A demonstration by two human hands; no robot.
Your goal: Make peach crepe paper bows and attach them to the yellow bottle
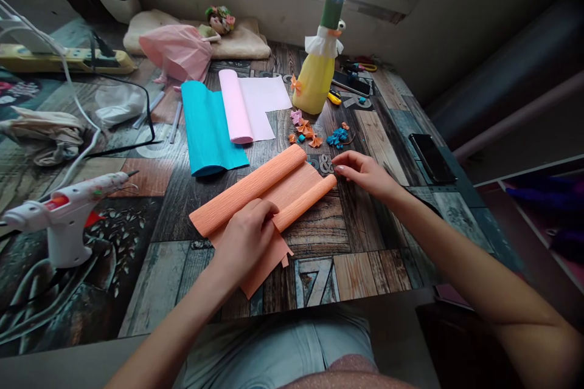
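A sheet of orange crepe paper [255, 185] lies on the table in front of me. Its far side is a thick roll, and its near edge is curled into a thinner tube. My left hand [246, 234] rests on the paper with its fingers bent in, gripping the curled edge; part of the sheet is hidden beneath it. Just off the tube's right end is my right hand [360, 171], its fingers loosely bent and slightly apart, with nothing visible in them. Beyond the paper lie small orange twisted paper pieces [306, 129] and blue ones [337, 137].
Blue crepe paper [205, 127] and a pink roll [235, 106] lie behind. A yellow bottle figure [314, 76] stands at the back near a yellow cutter [334, 97]. On the left are a glue gun [68, 219] and cables; on the right, a phone [432, 158].
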